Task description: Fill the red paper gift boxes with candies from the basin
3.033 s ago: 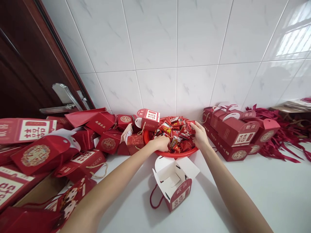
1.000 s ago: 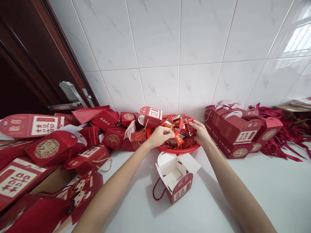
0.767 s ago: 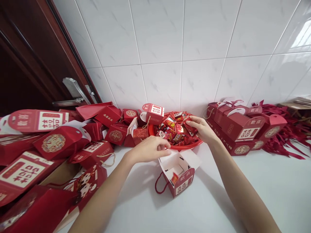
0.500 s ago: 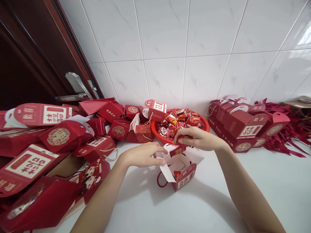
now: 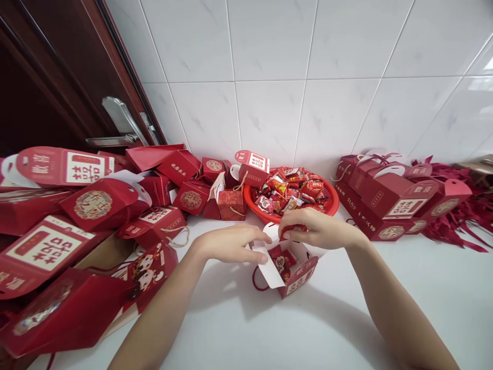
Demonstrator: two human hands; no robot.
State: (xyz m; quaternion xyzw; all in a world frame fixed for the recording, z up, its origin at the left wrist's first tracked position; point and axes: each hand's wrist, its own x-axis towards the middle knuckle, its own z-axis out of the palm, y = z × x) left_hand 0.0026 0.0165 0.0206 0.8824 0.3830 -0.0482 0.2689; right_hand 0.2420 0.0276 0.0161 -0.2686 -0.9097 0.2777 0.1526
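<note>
An open red box (image 5: 298,280) with a white inside stands on the white table, a red cord loop at its left. Several red wrapped packets (image 5: 283,259) lie inside it. My left hand (image 5: 233,243) is at the box's left side, thumb and fingers on its white flap (image 5: 272,271). Over the back of the box is my right hand (image 5: 316,229), fingers curled down at the opening; what they hold, if anything, is hidden. Just behind, a red basket (image 5: 334,201) holds many wrapped sweets (image 5: 295,203).
Many red boxes (image 5: 94,205) are heaped at the left. More boxes (image 5: 396,200) are stacked at the right, beside dark red ribbons (image 5: 454,226). A tiled wall (image 5: 269,46) rises behind the table, and a dark door (image 5: 57,77) with a metal handle stands at the back left.
The red packet that hung from my right hand is gone from below it, and more packets show inside the box. The view has shifted slightly.
</note>
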